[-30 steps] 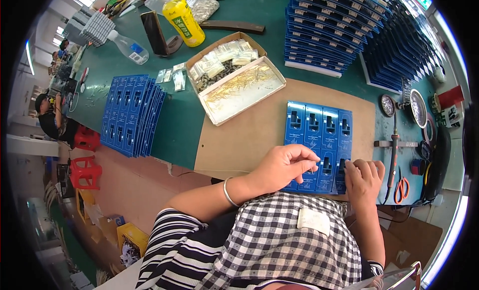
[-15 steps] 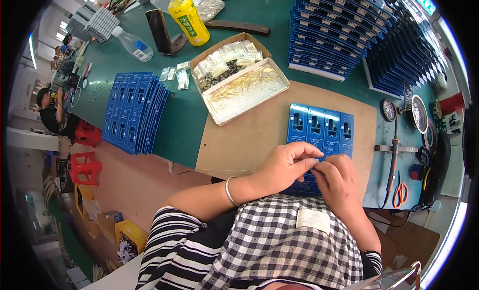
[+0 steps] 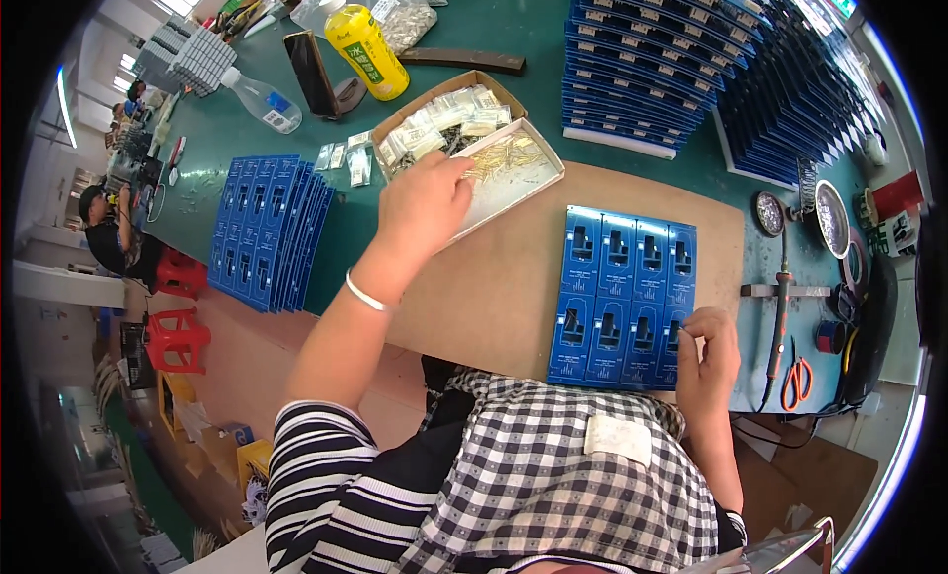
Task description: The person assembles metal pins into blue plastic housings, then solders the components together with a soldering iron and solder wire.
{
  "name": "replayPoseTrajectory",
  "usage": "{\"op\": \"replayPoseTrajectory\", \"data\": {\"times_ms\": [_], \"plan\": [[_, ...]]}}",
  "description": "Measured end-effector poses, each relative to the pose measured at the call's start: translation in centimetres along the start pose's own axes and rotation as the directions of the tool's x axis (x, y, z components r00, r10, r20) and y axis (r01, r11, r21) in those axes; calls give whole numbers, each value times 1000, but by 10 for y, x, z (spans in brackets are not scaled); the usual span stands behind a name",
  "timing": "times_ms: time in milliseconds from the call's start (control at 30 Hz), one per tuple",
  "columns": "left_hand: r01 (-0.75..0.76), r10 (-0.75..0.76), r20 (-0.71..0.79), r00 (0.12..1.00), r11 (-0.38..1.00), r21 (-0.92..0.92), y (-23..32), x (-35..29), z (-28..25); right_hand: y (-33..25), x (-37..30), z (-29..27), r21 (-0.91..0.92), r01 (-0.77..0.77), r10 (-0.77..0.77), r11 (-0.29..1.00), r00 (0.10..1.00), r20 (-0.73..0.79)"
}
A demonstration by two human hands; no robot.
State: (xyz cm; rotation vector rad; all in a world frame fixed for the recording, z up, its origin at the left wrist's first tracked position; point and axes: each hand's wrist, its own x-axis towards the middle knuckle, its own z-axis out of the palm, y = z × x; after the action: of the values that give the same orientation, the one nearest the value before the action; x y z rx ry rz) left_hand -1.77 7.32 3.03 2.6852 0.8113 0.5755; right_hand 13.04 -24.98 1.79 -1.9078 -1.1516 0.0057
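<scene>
My left hand [image 3: 425, 204] reaches over the near left part of a cardboard box [image 3: 538, 182] with thin gold-coloured pins [image 3: 507, 157] lying loose in its white tray. Its thumb and forefinger look slightly apart beside the pins. A blue circuit board panel [image 3: 599, 290] with rows of dark cut-outs lies flat on a brown board [image 3: 484, 307]. At the panel's right edge, my right hand [image 3: 711, 362] has its thumb and forefinger pinched together. Anything between those tips is too small to make out.
Small clear packets [image 3: 415, 132] fill the box's far part. Blue panels [image 3: 262, 233] stand stacked at left; taller stacks [image 3: 657, 71] rise at the back right. A soldering iron [image 3: 780, 317] and orange-handled scissors [image 3: 796, 384] lie at right. A yellow bottle [image 3: 365, 51] stands behind the box.
My left hand has left the panel and moved up and left to the pin box. My right hand has shifted right to the panel's edge, and more of the panel shows.
</scene>
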Motion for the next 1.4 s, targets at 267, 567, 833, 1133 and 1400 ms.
{"op": "replayPoseTrajectory", "data": {"times_ms": [267, 567, 833, 1133, 1400], "plan": [[81, -106, 108, 988, 973, 215, -16, 6, 21, 14, -21, -35, 340, -281, 214, 898, 952, 220], [-93, 14, 199, 980, 916, 391, -16, 24, 25, 24, -29, -73, 243, -419, -36, 875, 445, 895], [-195, 96, 223, 970, 854, 482, -13, 28, 24, 11, -37, -69, 133, -162, -64, 978, 373, 926], [249, -193, 295, 936, 954, -168, -42, 28, 10, 7, -34, -80, 103, -281, 44, 954, 470, 882], [491, -269, 428, 863, 646, -585, -43, 25, 5, 12, -32, -74, 158, -362, 174, 919, 730, 662]]}}
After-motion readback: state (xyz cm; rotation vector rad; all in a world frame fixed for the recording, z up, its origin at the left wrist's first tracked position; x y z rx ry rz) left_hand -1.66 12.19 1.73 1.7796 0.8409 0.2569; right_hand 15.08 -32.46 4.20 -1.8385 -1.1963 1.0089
